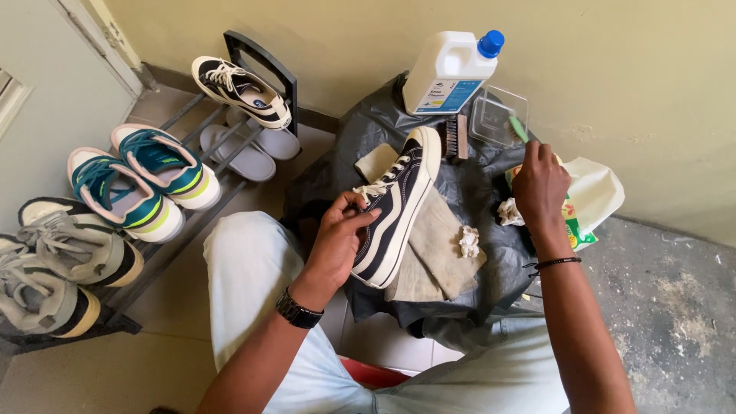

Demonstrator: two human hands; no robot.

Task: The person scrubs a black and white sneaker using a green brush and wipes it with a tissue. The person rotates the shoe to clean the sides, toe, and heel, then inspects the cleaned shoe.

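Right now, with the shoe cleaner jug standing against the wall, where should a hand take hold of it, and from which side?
Grip the white jug by the built-in handle in its upper left corner, just below its shoulder. It stands upright behind the wooden brush, and its blue cap sits at the other top corner, so probably come from above and the left, where nothing is in the way.

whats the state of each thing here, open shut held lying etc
left hand: gripping the navy canvas sneaker with white laces, tilted up on its side
right hand: holding a green-handled brush
white plastic jug with blue cap: capped, upright
clear plastic tub: open, no lid
wooden brush: lying unheld
beige cloth: spread under the sneaker
black metal shoe rack: loaded with shoes
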